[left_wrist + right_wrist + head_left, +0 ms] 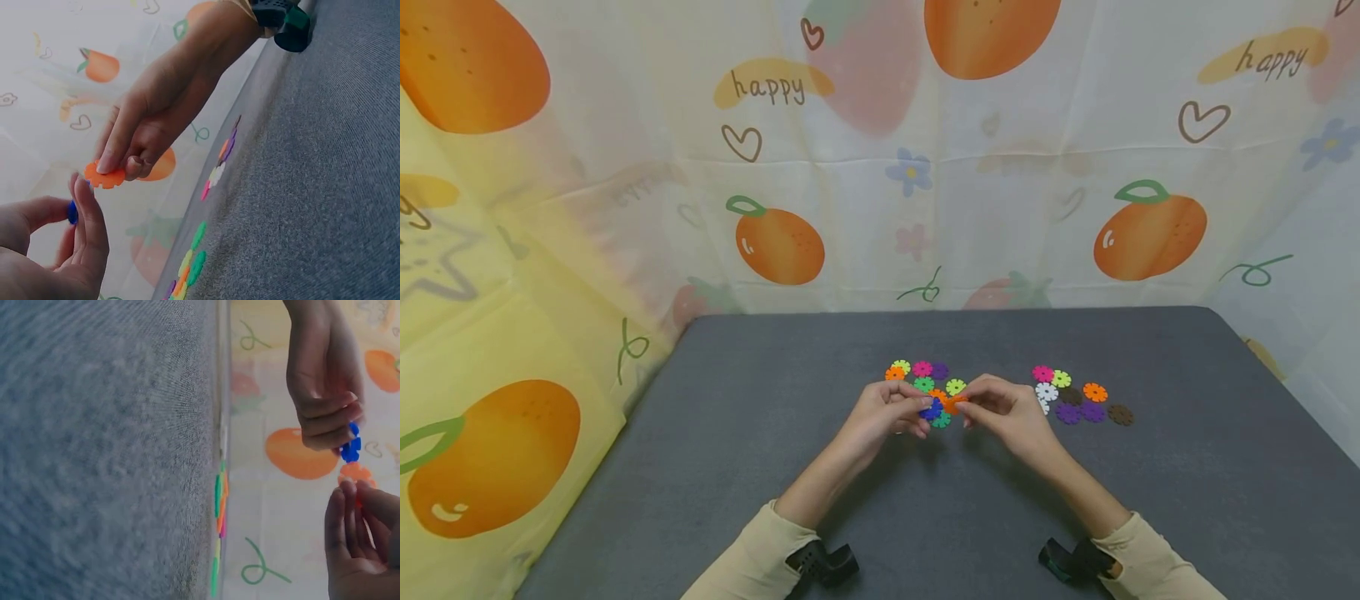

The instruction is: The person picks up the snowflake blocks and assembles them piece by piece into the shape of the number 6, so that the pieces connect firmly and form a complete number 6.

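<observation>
Between finger and thumb, my left hand [880,412] pinches a blue notched plastic disc [932,409] above the table. My right hand [1009,414] pinches an orange notched disc [105,175] the same way. In the right wrist view the blue disc [351,445] and the orange disc [356,475] meet edge to edge, roughly at right angles to each other. Whether their notches are locked together is too small to tell. Fingers cover part of both discs.
On the grey table [737,467], under and behind my hands, lies a group of discs in several colours, with a pink disc [922,368] among them. A second group, including a brown disc [1121,415], lies to the right. A fruit-printed cloth [865,225] hangs behind.
</observation>
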`<state>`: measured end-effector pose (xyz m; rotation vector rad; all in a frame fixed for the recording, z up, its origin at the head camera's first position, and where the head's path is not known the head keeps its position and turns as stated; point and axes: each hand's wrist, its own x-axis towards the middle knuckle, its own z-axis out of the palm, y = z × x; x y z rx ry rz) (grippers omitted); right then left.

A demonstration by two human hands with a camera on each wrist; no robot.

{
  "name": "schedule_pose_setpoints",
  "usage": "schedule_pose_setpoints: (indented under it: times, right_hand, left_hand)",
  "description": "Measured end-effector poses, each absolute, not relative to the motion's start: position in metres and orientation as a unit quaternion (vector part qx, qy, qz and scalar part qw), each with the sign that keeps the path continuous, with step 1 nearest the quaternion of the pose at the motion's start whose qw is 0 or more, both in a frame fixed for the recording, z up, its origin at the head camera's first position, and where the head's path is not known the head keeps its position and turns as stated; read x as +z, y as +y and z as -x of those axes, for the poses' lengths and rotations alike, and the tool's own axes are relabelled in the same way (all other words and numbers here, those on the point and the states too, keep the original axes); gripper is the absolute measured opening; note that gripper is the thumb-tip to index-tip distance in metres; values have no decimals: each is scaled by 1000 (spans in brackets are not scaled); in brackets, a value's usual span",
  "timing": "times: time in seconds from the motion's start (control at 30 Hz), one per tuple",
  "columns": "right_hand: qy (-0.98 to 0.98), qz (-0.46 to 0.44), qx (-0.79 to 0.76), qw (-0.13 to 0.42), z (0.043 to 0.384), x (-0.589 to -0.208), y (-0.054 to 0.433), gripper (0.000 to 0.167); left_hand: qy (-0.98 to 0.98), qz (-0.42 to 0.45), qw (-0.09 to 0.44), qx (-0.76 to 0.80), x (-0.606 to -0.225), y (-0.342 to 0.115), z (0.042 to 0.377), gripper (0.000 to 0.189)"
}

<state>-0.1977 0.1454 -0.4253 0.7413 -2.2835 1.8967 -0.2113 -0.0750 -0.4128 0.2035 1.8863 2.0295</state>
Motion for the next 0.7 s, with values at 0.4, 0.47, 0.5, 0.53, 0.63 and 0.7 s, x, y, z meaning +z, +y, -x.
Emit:
schedule_pose_setpoints:
  times: [0.4, 0.47, 0.5, 0.53, 0.63, 0.7]
  right_hand:
    - [-751, -264, 602, 62, 196, -423, 144, 8]
    - [-753, -269, 598, 63, 195, -423, 144, 8]
    - [-754, -270, 596, 63, 195, -423, 144, 9]
    - [-755, -271, 594, 63, 195, -422, 144, 9]
    - [-758, -277, 588, 62, 194, -423, 144, 10]
    - [-761, -281, 581, 64, 194, -424, 144, 11]
  left_hand:
    - [653, -61, 180, 733, -413, -74, 210, 19]
    - [654, -60, 179, 732, -414, -74, 210, 19]
    - [654, -60, 180, 732, -414, -74, 210, 19]
    - [655, -59, 181, 732, -414, -73, 210, 19]
    - [654, -59, 186, 731, -414, -73, 209, 20]
    - [652, -59, 188, 732, -414, -73, 209, 20]
